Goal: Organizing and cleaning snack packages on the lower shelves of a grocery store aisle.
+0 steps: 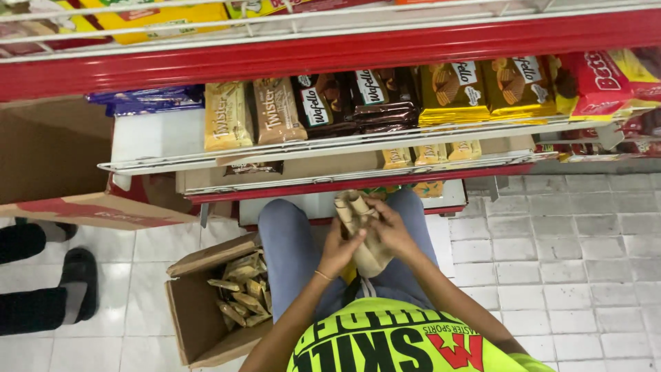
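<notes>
both hands meet over the lap, the left hand and right hand wrapped around a stack of tan packs; the fingers cover the stack's middle, so the pack count is hard to make out. the packs' long axis runs away from the body, top ends pointing toward the shelf just beyond the grip. below and left of the grip, an open box holds more tan packs, its near corner cut off. far left, another person's dark shoe shows only partly.
</notes>
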